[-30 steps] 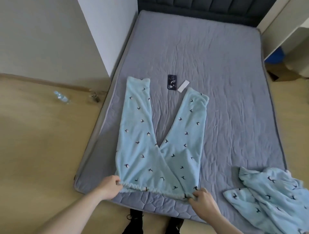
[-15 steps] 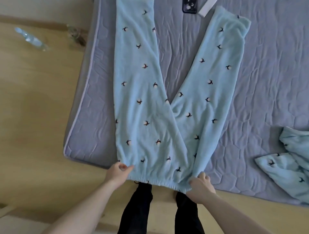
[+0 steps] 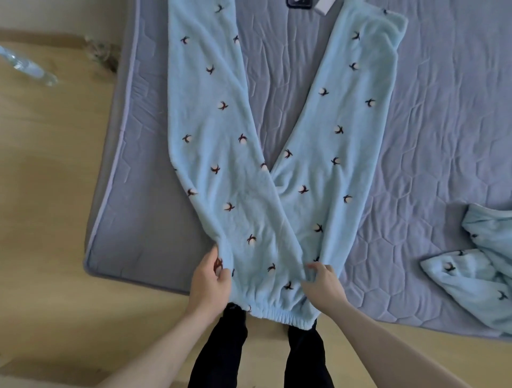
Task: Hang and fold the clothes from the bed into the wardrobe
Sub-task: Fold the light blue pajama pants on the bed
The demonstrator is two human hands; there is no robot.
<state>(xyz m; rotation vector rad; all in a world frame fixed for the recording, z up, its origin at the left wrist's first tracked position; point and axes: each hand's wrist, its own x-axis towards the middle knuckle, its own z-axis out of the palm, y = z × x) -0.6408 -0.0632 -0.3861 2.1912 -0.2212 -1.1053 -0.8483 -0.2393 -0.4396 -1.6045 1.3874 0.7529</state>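
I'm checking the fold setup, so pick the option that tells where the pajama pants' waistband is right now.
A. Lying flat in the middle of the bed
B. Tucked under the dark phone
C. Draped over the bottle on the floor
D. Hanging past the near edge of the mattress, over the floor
D: the elastic waistband of the pajama pants hangs beyond the mattress edge, while the left hand and right hand pinch the fabric just above it.

The left leg of the trousers (image 3: 210,116) is cut off by the top edge, so its cuff is hidden. A dark phone (image 3: 299,2) and a white strip (image 3: 324,5) are mostly cropped there. A second garment (image 3: 482,266) is cut by the right edge, and a bottle (image 3: 27,66) by the left.
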